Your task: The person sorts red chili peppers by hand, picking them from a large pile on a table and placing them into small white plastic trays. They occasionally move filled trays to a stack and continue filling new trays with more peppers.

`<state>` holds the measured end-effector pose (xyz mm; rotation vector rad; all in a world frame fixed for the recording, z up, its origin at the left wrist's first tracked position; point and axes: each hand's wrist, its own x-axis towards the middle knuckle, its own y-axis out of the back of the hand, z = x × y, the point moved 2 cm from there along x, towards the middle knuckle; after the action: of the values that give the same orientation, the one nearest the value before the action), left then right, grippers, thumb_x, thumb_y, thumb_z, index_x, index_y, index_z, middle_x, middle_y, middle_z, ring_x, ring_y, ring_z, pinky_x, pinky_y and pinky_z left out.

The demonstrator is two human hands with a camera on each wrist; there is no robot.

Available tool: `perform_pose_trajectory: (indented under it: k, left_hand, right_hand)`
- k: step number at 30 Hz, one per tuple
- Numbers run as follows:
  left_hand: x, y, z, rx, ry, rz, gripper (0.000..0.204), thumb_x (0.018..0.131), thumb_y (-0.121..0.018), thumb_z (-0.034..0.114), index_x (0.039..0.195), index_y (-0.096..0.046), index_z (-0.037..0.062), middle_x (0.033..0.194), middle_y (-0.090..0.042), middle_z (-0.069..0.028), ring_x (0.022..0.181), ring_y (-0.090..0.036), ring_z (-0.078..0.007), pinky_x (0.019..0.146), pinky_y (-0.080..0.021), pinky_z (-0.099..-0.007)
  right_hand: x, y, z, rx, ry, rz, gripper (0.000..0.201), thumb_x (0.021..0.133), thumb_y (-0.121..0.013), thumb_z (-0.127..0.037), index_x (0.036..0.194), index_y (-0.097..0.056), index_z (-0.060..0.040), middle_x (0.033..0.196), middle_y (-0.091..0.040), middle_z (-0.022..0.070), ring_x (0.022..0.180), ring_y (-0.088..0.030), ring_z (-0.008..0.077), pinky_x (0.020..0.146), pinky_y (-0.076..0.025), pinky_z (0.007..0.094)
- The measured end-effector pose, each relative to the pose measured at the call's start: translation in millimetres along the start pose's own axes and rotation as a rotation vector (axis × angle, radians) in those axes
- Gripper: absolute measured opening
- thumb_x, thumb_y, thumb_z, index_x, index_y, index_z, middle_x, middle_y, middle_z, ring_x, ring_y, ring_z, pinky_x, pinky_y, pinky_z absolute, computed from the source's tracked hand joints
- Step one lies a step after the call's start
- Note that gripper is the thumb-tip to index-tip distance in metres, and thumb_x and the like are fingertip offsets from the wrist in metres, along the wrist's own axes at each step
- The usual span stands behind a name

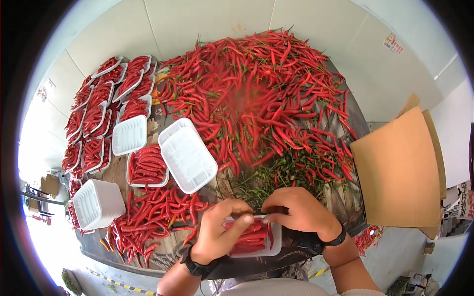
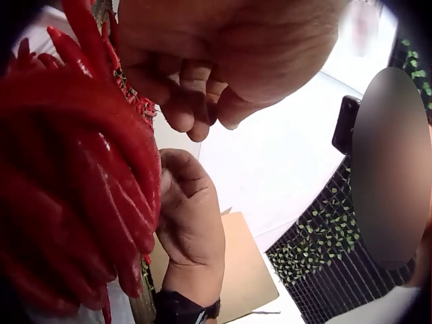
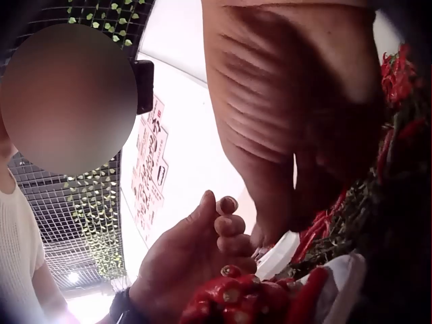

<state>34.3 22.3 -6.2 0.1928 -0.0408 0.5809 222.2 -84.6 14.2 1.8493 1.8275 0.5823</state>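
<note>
A white plastic tray heaped with red chili peppers sits at the table's near edge. Above its left side is my left hand, fingers loosely bent; the left wrist view shows its thumb apart from the fingertips with nothing between. My right hand reaches over the far right corner, fingers bent down, tips at the far rim in the head view. Whether they pinch anything I cannot tell. One red chili lies along the tray's right side. In the right wrist view the chilies' blunt ends face the camera.
A large chili pile covers the back, with green stems in front. Filled trays stand in rows at left, beside stacked empty trays and more empty trays. Loose chilies lie left. A cardboard box stands right.
</note>
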Motion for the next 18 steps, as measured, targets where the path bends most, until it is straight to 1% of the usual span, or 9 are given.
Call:
perform_pose_trajectory:
  k: [1, 2, 4, 5, 9, 14, 16, 17, 18]
  left_hand:
    - [2, -1, 5, 0.039, -0.017, 0.033, 0.016, 0.095, -0.069, 0.014, 0.101, -0.063, 0.0001, 0.087, -0.066, -0.0062, 0.081, -0.066, -0.0118, 0.072, -0.050, -0.0262]
    - [3, 0, 8, 0.052, -0.006, 0.035, 0.017, 0.093, -0.071, 0.015, 0.099, -0.066, 0.0006, 0.086, -0.068, -0.0072, 0.079, -0.066, -0.0152, 0.072, -0.050, -0.0291]
    - [5, -2, 9, 0.101, -0.066, 0.026, 0.018, 0.091, -0.073, 0.016, 0.097, -0.067, 0.0004, 0.086, -0.068, -0.0088, 0.080, -0.066, -0.0188, 0.073, -0.051, -0.0317]
    - [4, -3, 7, 0.081, -0.032, 0.010, 0.017, 0.090, -0.073, 0.014, 0.099, -0.068, 0.0009, 0.090, -0.069, -0.0118, 0.083, -0.067, -0.0259, 0.074, -0.052, -0.0337]
    - [5, -9, 8, 0.098, -0.075, -0.017, 0.018, 0.090, -0.072, 0.016, 0.099, -0.068, 0.0010, 0.088, -0.067, -0.0129, 0.078, -0.066, -0.0283, 0.070, -0.052, -0.0360]
    - [5, -9, 4, 0.103, -0.069, -0.027, 0.018, 0.090, -0.071, 0.018, 0.098, -0.069, 0.0018, 0.088, -0.067, -0.0140, 0.077, -0.065, -0.0307, 0.070, -0.052, -0.0380]
    - [5, -7, 1, 0.130, -0.044, -0.018, 0.017, 0.090, -0.071, 0.018, 0.098, -0.069, 0.0021, 0.088, -0.067, -0.0142, 0.078, -0.065, -0.0308, 0.070, -0.052, -0.0380]
    - [6, -5, 1, 0.148, -0.079, -0.019, 0.016, 0.091, -0.070, 0.016, 0.099, -0.069, 0.0019, 0.089, -0.068, -0.0139, 0.079, -0.066, -0.0300, 0.071, -0.052, -0.0380]
    - [6, -4, 3, 0.148, -0.093, -0.011, 0.016, 0.091, -0.070, 0.016, 0.099, -0.069, 0.0019, 0.089, -0.068, -0.0139, 0.079, -0.066, -0.0300, 0.071, -0.052, -0.0380]
  right_hand:
    - [1, 2, 0, 0.018, 0.075, 0.109, 0.018, 0.081, -0.073, -0.011, 0.096, -0.069, -0.0032, 0.089, -0.068, 0.0130, 0.086, -0.065, 0.0348, 0.075, -0.050, 0.0418]
    - [5, -1, 2, 0.008, 0.087, 0.111, 0.018, 0.081, -0.073, -0.011, 0.096, -0.069, -0.0032, 0.089, -0.068, 0.0130, 0.086, -0.065, 0.0348, 0.075, -0.050, 0.0418]
    - [12, 2, 3, -0.168, 0.248, 0.495, 0.018, 0.082, -0.071, -0.004, 0.099, -0.068, -0.0030, 0.092, -0.068, 0.0113, 0.087, -0.064, 0.0340, 0.076, -0.051, 0.0414]
    - [17, 4, 2, -0.247, 0.214, 0.536, 0.020, 0.082, -0.067, 0.000, 0.102, -0.068, -0.0029, 0.098, -0.069, 0.0100, 0.094, -0.064, 0.0328, 0.081, -0.051, 0.0421]
    - [45, 7, 25, -0.517, 0.243, 0.583, 0.022, 0.081, -0.065, 0.000, 0.102, -0.069, -0.0031, 0.100, -0.068, 0.0083, 0.100, -0.061, 0.0310, 0.086, -0.050, 0.0435]
    - [43, 9, 33, -0.558, 0.168, 0.540, 0.020, 0.081, -0.070, -0.005, 0.101, -0.072, -0.0051, 0.100, -0.067, 0.0078, 0.099, -0.061, 0.0314, 0.090, -0.047, 0.0452]
    - [38, 11, 29, -0.558, 0.225, 0.617, 0.019, 0.080, -0.073, -0.007, 0.099, -0.073, -0.0056, 0.096, -0.067, 0.0076, 0.098, -0.061, 0.0308, 0.087, -0.048, 0.0448]
    - [37, 14, 25, -0.547, 0.319, 0.710, 0.026, 0.074, -0.075, -0.004, 0.100, -0.072, -0.0092, 0.092, -0.065, 0.0055, 0.087, -0.062, 0.0296, 0.076, -0.049, 0.0418]
    - [33, 15, 21, -0.556, 0.333, 0.713, 0.026, 0.074, -0.075, -0.004, 0.100, -0.072, -0.0092, 0.092, -0.065, 0.0055, 0.087, -0.062, 0.0296, 0.076, -0.049, 0.0418]
